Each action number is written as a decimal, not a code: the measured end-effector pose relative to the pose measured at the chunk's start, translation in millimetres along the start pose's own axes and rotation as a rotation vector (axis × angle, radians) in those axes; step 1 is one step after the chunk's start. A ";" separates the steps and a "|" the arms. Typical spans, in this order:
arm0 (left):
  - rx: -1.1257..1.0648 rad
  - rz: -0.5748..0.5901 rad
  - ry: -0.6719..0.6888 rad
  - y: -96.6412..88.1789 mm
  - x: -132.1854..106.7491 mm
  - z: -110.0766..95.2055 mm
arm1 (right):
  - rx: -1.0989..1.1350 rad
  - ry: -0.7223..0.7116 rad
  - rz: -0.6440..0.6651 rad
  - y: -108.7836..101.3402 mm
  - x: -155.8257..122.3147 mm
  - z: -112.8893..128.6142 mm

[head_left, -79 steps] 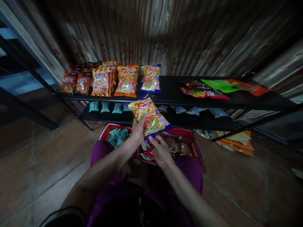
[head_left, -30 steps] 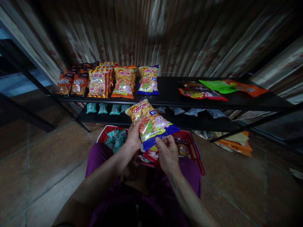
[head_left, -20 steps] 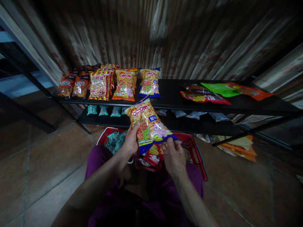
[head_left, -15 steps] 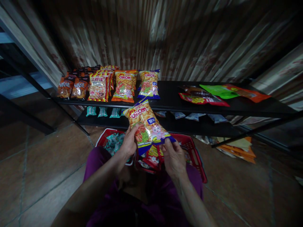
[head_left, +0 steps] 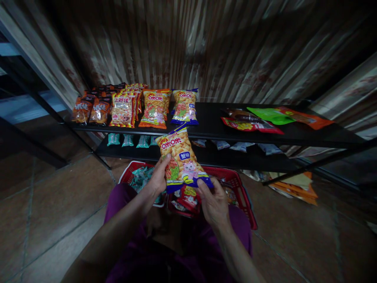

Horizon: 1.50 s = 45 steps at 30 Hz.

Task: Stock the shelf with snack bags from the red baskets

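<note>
Both hands hold one blue-and-yellow snack bag [head_left: 180,157] in front of the shelf, its printed face toward me and its top leaning left. My left hand [head_left: 159,175] grips its left edge, thumb on the front. My right hand [head_left: 214,198] pinches the lower right corner between thumb and fingers. Beyond it, a matching blue-edged bag [head_left: 185,106] stands upright on the upper black shelf [head_left: 206,131]. Left of that come orange snack bags [head_left: 153,108], red-and-yellow bags [head_left: 122,110] and dark orange-and-black bags [head_left: 100,110], in rows.
Two red baskets stand below the shelf: the left basket [head_left: 125,173] holds teal packets [head_left: 141,179], the right basket [head_left: 246,198] red packets [head_left: 188,198]. Flat pouches [head_left: 271,115] lie on the upper shelf's right. Small packets [head_left: 241,146] line the lower shelf. Orange packaging [head_left: 297,188] lies on the floor.
The held bag has turned slightly more upright, its lower right corner swinging left and down. My right hand has shifted slightly left with it; both hands still grip it.
</note>
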<state>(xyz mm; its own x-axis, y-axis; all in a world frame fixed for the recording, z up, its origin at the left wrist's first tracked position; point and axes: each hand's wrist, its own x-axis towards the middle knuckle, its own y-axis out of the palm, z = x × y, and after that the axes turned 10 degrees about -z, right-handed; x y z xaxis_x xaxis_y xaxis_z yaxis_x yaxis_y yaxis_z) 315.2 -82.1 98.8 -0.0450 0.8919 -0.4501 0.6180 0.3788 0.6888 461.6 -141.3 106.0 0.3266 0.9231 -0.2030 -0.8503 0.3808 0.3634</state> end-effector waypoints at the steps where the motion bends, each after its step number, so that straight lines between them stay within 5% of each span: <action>1: 0.002 -0.014 0.005 -0.1 -0.6 0.0 | -0.008 -0.002 0.002 -0.7 -1.2 -0.7; 15: 0.052 -0.055 0.049 0.3 -9.7 2.1 | 0.112 0.067 -0.076 2.5 -7.9 -1.3; 25: 0.088 -0.072 0.106 5.0 -17.3 -0.8 | 0.057 0.026 -0.096 -4.1 -6.4 -8.4; 33: 0.090 -0.012 0.016 6.1 -18.0 1.3 | -0.059 -0.080 -0.157 -9.6 -8.4 -16.0; 36: 0.160 -0.044 0.087 10.9 -16.7 0.6 | -0.233 -0.245 -0.171 -11.8 -9.6 -8.6; 40: 0.296 -0.185 0.350 13.1 -15.3 -3.1 | -0.603 -0.774 -0.036 -15.4 -9.6 4.8; 42: 0.311 -0.105 0.394 12.9 -18.0 -5.9 | -0.715 -1.022 0.108 -15.3 -9.3 8.8; 45: 0.231 0.136 0.247 14.4 -26.3 -8.3 | -0.871 -1.228 0.250 -12.7 -9.5 10.0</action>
<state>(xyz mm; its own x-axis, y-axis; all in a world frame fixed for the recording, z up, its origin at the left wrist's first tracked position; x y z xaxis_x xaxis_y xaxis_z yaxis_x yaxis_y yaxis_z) 318.7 -98.1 125.3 -0.1211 0.9738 -0.1926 0.7913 0.2119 0.5735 473.4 -154.3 112.4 -0.1011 0.5966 0.7961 -0.7614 0.4686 -0.4479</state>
